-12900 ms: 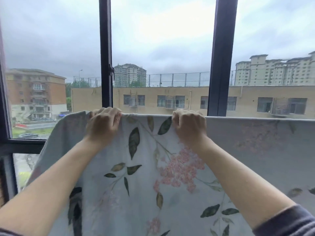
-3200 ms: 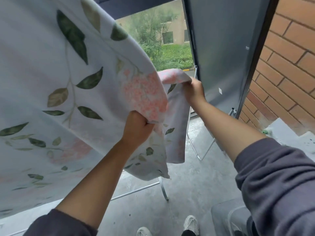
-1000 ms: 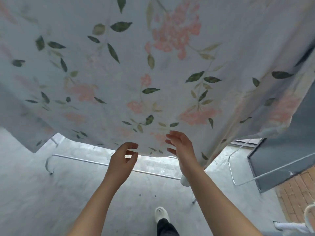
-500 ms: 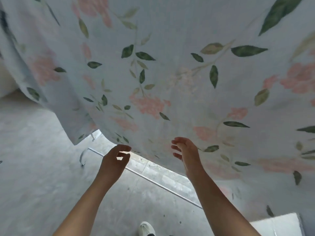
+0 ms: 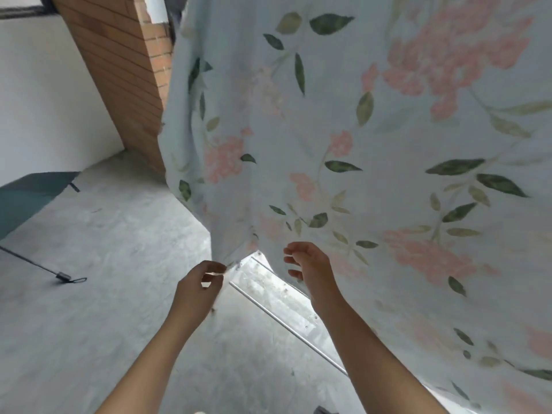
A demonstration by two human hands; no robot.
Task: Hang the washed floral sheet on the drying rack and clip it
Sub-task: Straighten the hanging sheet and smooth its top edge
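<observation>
The floral sheet [image 5: 343,138], pale blue with pink flowers and green leaves, hangs down in front of me and fills the upper right. My left hand [image 5: 195,289] pinches its lower left corner between thumb and forefinger. To the right, my right hand [image 5: 309,268] hovers at the sheet's bottom edge with its fingers loosely curled and nothing in them. A thin metal bar of the drying rack [image 5: 286,321] runs low across the floor behind my hands. The sheet hides the rack's top. No clip is in view.
A brick pillar [image 5: 119,70] and a white wall [image 5: 44,94] stand at the left. A dark teal object [image 5: 27,198] lies at the left edge. A black rod with a strap [image 5: 59,274] rests on the grey concrete floor [image 5: 104,294].
The view has swung left to the sheet's left end. My left hand, empty before, now pinches the lower corner. My right hand stays by the bottom edge.
</observation>
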